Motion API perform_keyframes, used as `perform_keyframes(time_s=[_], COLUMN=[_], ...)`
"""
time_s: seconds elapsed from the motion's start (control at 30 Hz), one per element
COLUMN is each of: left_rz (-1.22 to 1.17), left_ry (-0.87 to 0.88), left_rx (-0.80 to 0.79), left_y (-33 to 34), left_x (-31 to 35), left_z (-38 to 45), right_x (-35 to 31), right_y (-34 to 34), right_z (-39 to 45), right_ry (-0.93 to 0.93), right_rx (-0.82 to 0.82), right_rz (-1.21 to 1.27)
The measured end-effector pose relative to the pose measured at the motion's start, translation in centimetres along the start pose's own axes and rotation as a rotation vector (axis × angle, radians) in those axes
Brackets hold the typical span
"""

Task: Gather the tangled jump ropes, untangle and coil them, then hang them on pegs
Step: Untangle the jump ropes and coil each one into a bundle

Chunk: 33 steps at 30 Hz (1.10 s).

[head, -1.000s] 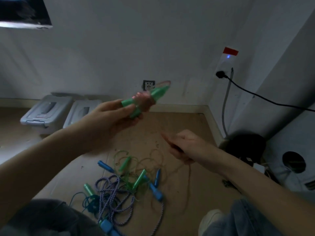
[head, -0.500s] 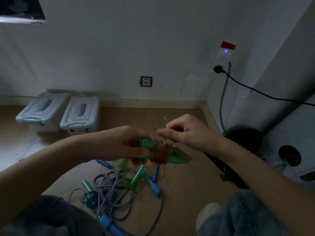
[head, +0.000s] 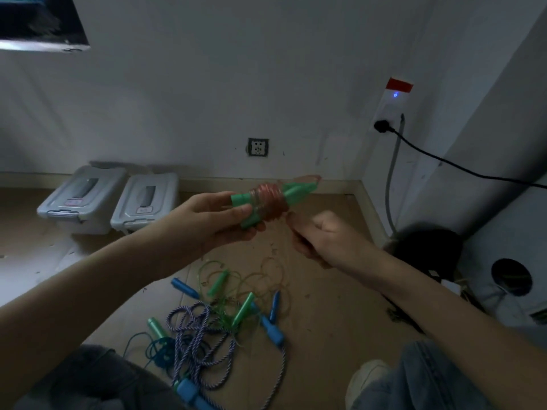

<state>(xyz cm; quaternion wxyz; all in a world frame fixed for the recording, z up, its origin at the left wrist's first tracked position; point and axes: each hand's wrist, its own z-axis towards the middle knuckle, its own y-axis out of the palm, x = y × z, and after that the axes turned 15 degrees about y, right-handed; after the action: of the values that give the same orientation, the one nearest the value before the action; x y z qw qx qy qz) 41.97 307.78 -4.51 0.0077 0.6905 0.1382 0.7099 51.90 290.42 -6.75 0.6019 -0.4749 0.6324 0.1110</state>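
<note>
a pair of green handles [head: 268, 204] is held in the left hand [head: 207, 223], thumb on top and fingers curled beneath, raised above the floor in front of the wall. the handles lie side by side, tips pointing right and slightly up, and a reddish rope [head: 269, 199] is wound round their middle in tight coils. just to the right and a little lower, the right hand [head: 319, 238] is seen with fingers curled into a loose fist; a thin strand seems to run from the coils toward it, but whether it is pinched cannot be told in the dim light.

below the hands, a tangled pile of ropes [head: 219, 321] is spread on the wooden floor [head: 325, 306]: a purple-and-white braided rope [head: 192, 335], thin green cord, and several blue and green handles. two grey lidded bins [head: 112, 199] are set side by side against the wall at left. a wall socket [head: 258, 147] is seen above the skirting, and a black cable [head: 444, 161] is plugged in at right.
</note>
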Motion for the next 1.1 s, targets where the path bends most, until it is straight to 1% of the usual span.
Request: perform_keyframes(time_s=[0.07, 0.13, 0.17, 0.23, 0.3, 0.37, 0.43, 0.47, 0.53, 0.57, 0.67, 0.73, 0.8, 0.83, 0.9, 0.97, 1.0, 1.03, 1.1], left_rz=[0.122, 0.375, 0.535, 0.795, 0.937, 1.023, 1.04, 0.999, 0.825, 0.723, 0.461, 0.342, 0.26, 0.204, 0.063, -0.001, 0.016, 0.052, 0.121], left_ry=[0.01, 0.031, 0.05, 0.101, 0.12, 0.122, 0.142, 0.145, 0.116, 0.094, 0.049, 0.068, 0.101, 0.098, 0.065, 0.051, 0.05, 0.052, 0.037], left_rx=[0.098, 0.117, 0.075, -0.066, -0.22, -0.374, -0.523, -0.61, -0.743, -0.766, -0.768, -0.727, -0.617, -0.533, -0.336, -0.135, -0.051, 0.008, 0.07], left_y=[-0.1, -0.6, -0.9, -1.3, -1.4, -1.3, -1.2, -1.0, -0.7, -0.7, -1.2, -1.4, -1.2, -1.1, -1.0, -1.1, -1.1, -1.0, -0.8], left_x=[-0.6, -1.3, -1.6, -1.8, -1.7, -1.4, -1.0, -0.8, -0.3, 0.0, 0.7, 0.9, 0.7, 0.7, 0.9, 1.0, 0.9, 0.8, 0.1], left_z=[0.4, 0.8, 0.9, 0.9, 0.9, 0.8, 0.5, 0.3, -0.2, -0.3, -0.5, -0.7, -0.8, -0.7, -0.3, 0.2, 0.3, 0.4, 0.5], right_x=[0.0, -0.1, -0.1, -0.4, -0.6, -0.6, -0.4, -0.3, -0.2, -0.1, -0.1, -0.1, -0.2, -0.2, 0.0, -0.2, -0.3, -0.3, -0.2], right_y=[0.2, 0.3, 0.2, -0.4, -1.1, -1.4, -1.5, -1.5, -1.6, -1.5, -1.1, -0.7, -0.2, 0.0, 0.2, 0.1, 0.1, 0.1, 0.0], right_z=[-0.1, -0.3, -0.4, -0.3, -0.1, 0.0, 0.1, 0.2, 0.3, 0.4, 0.3, 0.6, 0.7, 0.7, 0.6, 0.3, 0.0, 0.0, 0.1], right_ry=[-0.064, -0.133, -0.161, -0.199, -0.22, -0.202, -0.176, -0.161, -0.149, -0.155, -0.153, -0.086, -0.01, 0.02, 0.028, -0.007, -0.039, -0.096, -0.216], right_rx=[0.024, 0.035, 0.058, 0.134, 0.19, 0.172, 0.135, 0.122, 0.078, 0.052, -0.021, -0.091, -0.144, -0.147, -0.069, 0.019, 0.073, 0.152, 0.306], right_rz=[-0.201, -0.391, -0.439, -0.479, -0.495, -0.472, -0.416, -0.372, -0.234, -0.154, 0.047, 0.187, 0.253, 0.29, 0.345, 0.33, 0.255, 0.107, -0.349])
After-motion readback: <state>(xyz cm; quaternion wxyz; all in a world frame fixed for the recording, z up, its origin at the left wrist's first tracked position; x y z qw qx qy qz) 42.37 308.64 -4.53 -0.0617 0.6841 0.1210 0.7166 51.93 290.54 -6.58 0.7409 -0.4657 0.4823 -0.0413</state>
